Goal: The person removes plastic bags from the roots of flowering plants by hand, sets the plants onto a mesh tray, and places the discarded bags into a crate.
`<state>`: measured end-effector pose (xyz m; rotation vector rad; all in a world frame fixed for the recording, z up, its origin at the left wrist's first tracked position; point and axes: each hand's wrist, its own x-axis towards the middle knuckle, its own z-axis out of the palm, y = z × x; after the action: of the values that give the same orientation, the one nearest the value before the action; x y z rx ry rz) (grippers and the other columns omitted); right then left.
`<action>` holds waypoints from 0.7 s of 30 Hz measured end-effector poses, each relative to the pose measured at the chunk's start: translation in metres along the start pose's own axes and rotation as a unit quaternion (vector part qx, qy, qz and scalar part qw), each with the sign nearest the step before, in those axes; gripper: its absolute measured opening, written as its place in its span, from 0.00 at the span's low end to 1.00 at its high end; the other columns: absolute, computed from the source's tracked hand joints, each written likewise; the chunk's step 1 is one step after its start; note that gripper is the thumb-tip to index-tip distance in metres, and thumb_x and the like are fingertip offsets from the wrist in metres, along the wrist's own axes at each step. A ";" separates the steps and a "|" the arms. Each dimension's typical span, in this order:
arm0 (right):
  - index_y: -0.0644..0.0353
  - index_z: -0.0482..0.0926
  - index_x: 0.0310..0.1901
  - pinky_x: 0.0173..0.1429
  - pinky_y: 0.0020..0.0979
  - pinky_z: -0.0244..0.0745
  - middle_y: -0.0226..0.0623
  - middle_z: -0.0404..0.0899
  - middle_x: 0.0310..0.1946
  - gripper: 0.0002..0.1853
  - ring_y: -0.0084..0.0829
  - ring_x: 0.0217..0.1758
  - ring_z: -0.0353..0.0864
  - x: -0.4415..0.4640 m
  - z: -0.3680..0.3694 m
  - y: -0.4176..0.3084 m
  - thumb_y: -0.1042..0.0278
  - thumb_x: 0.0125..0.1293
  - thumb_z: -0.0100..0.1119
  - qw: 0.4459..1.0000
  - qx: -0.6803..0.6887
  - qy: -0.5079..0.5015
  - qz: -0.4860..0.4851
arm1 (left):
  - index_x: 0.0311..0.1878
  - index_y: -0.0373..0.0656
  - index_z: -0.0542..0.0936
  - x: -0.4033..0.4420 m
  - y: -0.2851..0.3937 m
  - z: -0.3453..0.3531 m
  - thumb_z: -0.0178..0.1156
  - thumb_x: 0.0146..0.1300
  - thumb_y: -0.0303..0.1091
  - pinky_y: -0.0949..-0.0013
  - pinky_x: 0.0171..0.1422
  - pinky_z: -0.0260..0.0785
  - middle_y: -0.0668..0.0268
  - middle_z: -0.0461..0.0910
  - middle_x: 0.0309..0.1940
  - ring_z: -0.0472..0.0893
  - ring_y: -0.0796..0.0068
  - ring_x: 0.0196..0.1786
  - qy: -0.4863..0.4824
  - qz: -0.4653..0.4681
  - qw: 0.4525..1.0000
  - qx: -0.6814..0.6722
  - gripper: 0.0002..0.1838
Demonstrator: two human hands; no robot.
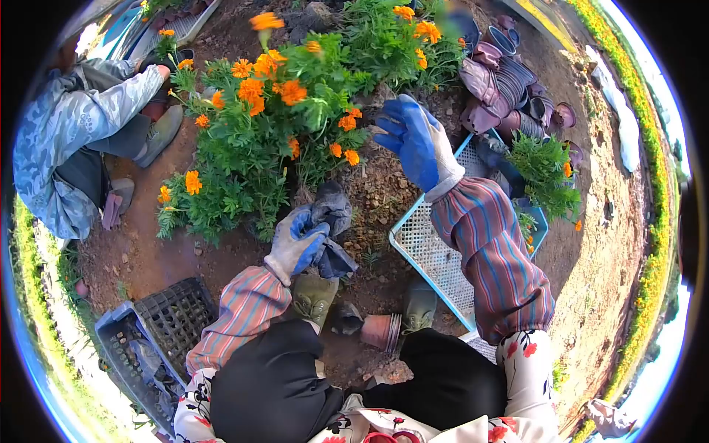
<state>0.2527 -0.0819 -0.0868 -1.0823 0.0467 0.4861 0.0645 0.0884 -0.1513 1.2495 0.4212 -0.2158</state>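
My left hand (297, 240), in a blue and white glove, is closed on a crumpled black plastic pot (334, 258) above my left shoe. Its fingers wrap round the pot's edge. My right hand (413, 140), gloved the same way, is raised with its fingers stretched out and holds nothing. Between and beyond my hands stand leafy marigold plants (247, 155) with orange flowers. Loose brown soil (380, 196) lies below my right hand.
A blue-edged white crate (436, 240) lies under my right forearm. Stacked pots (509, 81) and a small marigold (543, 177) are at the right. Terracotta pots (380, 331) lie between my feet. A dark crate (177, 317) stands lower left. Another person (81, 125) crouches at the left.
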 end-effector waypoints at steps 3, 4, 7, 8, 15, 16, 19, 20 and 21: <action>0.62 0.68 0.53 0.52 0.34 0.72 0.40 0.72 0.49 0.20 0.31 0.50 0.73 -0.036 -0.008 0.015 0.58 0.66 0.48 0.992 -0.075 -0.062 0.083 | 0.40 0.33 0.75 -0.015 0.031 0.007 0.64 0.49 0.26 0.72 0.45 0.69 0.62 0.76 0.40 0.77 0.75 0.40 0.040 0.144 0.949 0.278 0.15; 0.62 0.67 0.54 0.54 0.32 0.70 0.40 0.71 0.50 0.21 0.30 0.53 0.72 -0.051 -0.005 0.014 0.57 0.65 0.49 0.982 -0.126 -0.098 0.105 | 0.39 0.34 0.76 -0.016 0.038 0.012 0.64 0.47 0.26 0.70 0.46 0.69 0.60 0.76 0.39 0.77 0.71 0.41 0.022 0.197 0.915 0.352 0.15; 0.62 0.62 0.59 0.60 0.29 0.63 0.39 0.68 0.55 0.27 0.27 0.59 0.66 -0.090 -0.005 0.038 0.57 0.63 0.53 0.948 -0.201 -0.237 0.070 | 0.34 0.36 0.77 -0.013 0.048 0.035 0.65 0.44 0.28 0.67 0.45 0.68 0.56 0.75 0.37 0.77 0.62 0.40 -0.015 0.256 0.882 0.394 0.12; 0.62 0.61 0.60 0.60 0.29 0.63 0.38 0.67 0.55 0.28 0.27 0.58 0.65 -0.102 -0.005 0.037 0.57 0.63 0.54 0.923 -0.304 -0.233 0.032 | 0.32 0.36 0.76 -0.011 0.045 0.035 0.65 0.44 0.28 0.68 0.45 0.68 0.56 0.75 0.38 0.77 0.64 0.40 -0.033 0.254 0.890 0.377 0.11; 0.65 0.71 0.49 0.39 0.19 0.69 0.27 0.74 0.37 0.19 0.15 0.38 0.71 -0.134 -0.023 0.037 0.60 0.62 0.56 0.982 -0.112 -0.080 0.127 | 0.55 0.37 0.66 -0.007 0.034 0.082 0.60 0.53 0.28 0.71 0.50 0.67 0.64 0.75 0.41 0.74 0.76 0.43 -0.059 0.094 0.994 0.001 0.25; 0.64 0.73 0.47 0.38 0.19 0.68 0.26 0.74 0.36 0.17 0.15 0.37 0.70 -0.134 -0.028 0.041 0.60 0.62 0.56 0.981 -0.077 -0.081 0.160 | 0.57 0.37 0.64 -0.011 0.039 0.098 0.60 0.54 0.29 0.71 0.52 0.66 0.65 0.75 0.41 0.75 0.75 0.43 -0.094 0.104 0.988 -0.063 0.27; 0.62 0.75 0.42 0.38 0.19 0.69 0.27 0.75 0.36 0.14 0.15 0.37 0.72 -0.136 -0.041 0.047 0.60 0.62 0.56 0.974 -0.018 -0.072 0.215 | 0.47 0.39 0.73 0.002 0.029 0.102 0.61 0.55 0.30 0.68 0.56 0.64 0.58 0.73 0.47 0.74 0.72 0.48 -0.142 0.243 0.950 0.135 0.16; 0.63 0.75 0.41 0.38 0.20 0.70 0.28 0.76 0.35 0.14 0.17 0.36 0.73 -0.139 -0.048 0.045 0.60 0.62 0.56 0.969 0.047 -0.090 0.223 | 0.41 0.39 0.74 0.003 0.027 0.104 0.61 0.55 0.28 0.67 0.57 0.64 0.57 0.72 0.49 0.73 0.72 0.49 -0.152 0.158 0.973 0.078 0.11; 0.64 0.75 0.41 0.37 0.22 0.70 0.29 0.77 0.33 0.14 0.19 0.34 0.74 -0.142 -0.054 0.042 0.61 0.61 0.57 0.960 0.112 -0.108 0.231 | 0.34 0.39 0.76 0.004 0.024 0.105 0.60 0.55 0.27 0.66 0.58 0.63 0.56 0.71 0.50 0.73 0.72 0.50 -0.159 0.071 0.985 0.019 0.05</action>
<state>0.1192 -0.1630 -0.1098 -0.7871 0.1615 0.9941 0.0974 -0.0036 -0.1057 1.2521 0.0530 -0.2968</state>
